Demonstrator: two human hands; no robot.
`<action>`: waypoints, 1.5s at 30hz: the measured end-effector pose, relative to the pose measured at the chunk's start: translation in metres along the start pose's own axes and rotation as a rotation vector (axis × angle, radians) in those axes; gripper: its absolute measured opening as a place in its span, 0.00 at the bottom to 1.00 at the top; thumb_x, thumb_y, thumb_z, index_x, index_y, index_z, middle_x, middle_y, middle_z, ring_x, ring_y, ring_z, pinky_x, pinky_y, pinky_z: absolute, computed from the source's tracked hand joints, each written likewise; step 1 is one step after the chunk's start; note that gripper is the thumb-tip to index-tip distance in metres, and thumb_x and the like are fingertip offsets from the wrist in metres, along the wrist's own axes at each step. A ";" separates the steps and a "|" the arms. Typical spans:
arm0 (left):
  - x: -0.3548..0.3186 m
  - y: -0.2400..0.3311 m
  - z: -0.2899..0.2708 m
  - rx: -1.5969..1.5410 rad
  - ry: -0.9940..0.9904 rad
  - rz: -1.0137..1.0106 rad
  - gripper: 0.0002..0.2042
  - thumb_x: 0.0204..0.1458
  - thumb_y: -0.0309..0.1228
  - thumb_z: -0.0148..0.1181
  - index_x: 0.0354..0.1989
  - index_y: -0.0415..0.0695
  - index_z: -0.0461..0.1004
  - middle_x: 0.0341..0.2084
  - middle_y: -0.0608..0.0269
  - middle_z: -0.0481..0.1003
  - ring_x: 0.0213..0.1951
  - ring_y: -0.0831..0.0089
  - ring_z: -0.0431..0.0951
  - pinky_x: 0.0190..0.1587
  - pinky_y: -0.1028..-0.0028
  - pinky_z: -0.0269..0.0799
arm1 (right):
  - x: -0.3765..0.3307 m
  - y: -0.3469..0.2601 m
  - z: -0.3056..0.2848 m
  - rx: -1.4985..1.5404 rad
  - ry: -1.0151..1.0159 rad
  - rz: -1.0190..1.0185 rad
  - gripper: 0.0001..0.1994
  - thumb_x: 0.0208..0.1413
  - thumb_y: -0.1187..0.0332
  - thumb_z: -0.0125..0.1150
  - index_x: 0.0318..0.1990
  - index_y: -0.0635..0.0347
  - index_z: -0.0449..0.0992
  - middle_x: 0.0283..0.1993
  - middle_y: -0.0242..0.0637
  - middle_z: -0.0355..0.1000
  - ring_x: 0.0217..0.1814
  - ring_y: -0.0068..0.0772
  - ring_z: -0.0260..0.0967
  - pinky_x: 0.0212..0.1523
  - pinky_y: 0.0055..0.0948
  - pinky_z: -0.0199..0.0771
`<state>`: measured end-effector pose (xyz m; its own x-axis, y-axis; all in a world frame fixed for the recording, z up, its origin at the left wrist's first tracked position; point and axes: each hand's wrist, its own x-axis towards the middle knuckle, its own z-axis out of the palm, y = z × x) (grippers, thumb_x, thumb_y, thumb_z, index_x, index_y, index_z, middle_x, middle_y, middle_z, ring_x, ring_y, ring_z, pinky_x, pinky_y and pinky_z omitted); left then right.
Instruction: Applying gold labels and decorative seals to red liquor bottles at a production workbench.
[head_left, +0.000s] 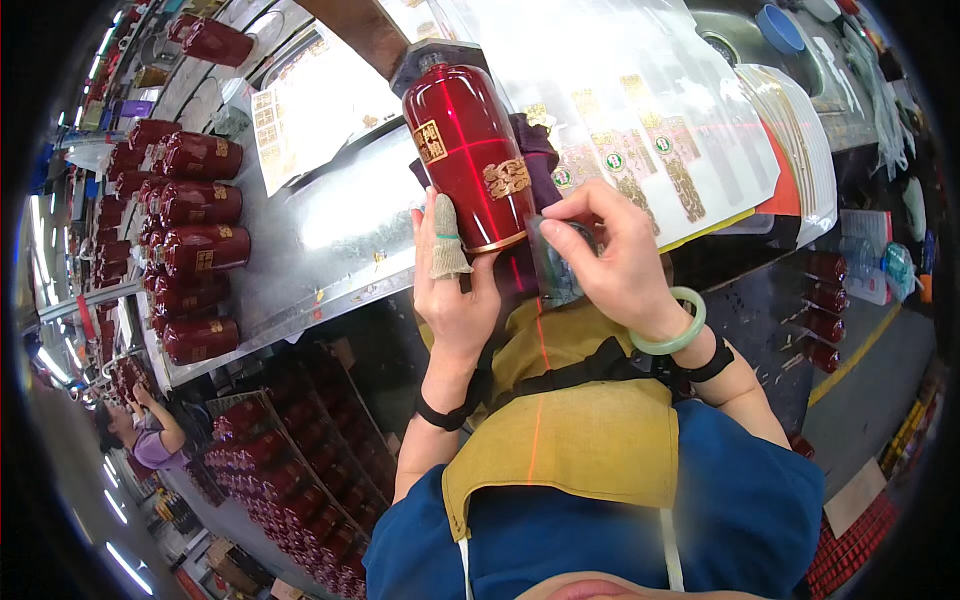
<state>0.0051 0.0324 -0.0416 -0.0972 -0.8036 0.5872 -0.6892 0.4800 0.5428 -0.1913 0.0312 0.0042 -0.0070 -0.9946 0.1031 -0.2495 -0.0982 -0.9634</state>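
A glossy dark-red bottle [465, 130] lies tilted on a dark cloth [535, 150], its neck end against a dark angled holder [430, 58]. It carries a gold label and a gold patterned decal; red light lines cross it. My left hand [455, 300] holds the bottle's lower left side and base, fingers along the glass, one finger wrapped in a beige cloth cover [446, 240]. Beside the base, my right hand [620, 265] pinches a thin, translucent flat piece [553, 262]; its exact kind is unclear. The right wrist wears a pale green bangle [690, 325].
Sheets of gold decals [640, 150] lie right of the bottle, and another decal sheet [300, 110] lies left. Several red bottles [205, 250] line the table's left side. More bottles [290, 480] fill racks below. A person [150, 435] works at far left. A blue bowl [780, 28] stands at the upper right.
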 end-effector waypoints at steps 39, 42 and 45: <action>0.106 0.166 0.047 -0.926 -0.920 0.106 0.59 0.39 0.34 0.80 0.77 0.30 0.43 0.76 0.39 0.52 0.77 0.52 0.51 0.77 0.58 0.42 | -0.114 -0.076 -0.235 -0.611 0.199 -0.125 0.09 0.59 0.61 0.66 0.37 0.57 0.82 0.36 0.42 0.73 0.38 0.51 0.75 0.38 0.44 0.74; 0.109 0.147 0.060 -0.785 -0.759 0.094 0.49 0.49 0.29 0.70 0.76 0.29 0.45 0.75 0.40 0.53 0.77 0.52 0.52 0.78 0.57 0.42 | -0.177 -0.037 -0.285 -0.707 0.420 0.182 0.10 0.62 0.62 0.64 0.40 0.58 0.81 0.37 0.43 0.72 0.42 0.51 0.75 0.42 0.44 0.74; 0.115 0.113 0.054 -0.647 -0.724 0.011 0.37 0.58 0.24 0.61 0.74 0.26 0.51 0.73 0.40 0.57 0.75 0.53 0.56 0.77 0.56 0.46 | -0.224 0.045 -0.318 -0.827 0.567 0.465 0.09 0.63 0.62 0.63 0.41 0.57 0.82 0.38 0.45 0.73 0.45 0.53 0.74 0.45 0.46 0.74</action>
<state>-0.1228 -0.0250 0.0548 -0.6689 -0.7161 0.1996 -0.1784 0.4153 0.8920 -0.5086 0.2600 0.0166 -0.6582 -0.7490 0.0764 -0.6764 0.5438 -0.4966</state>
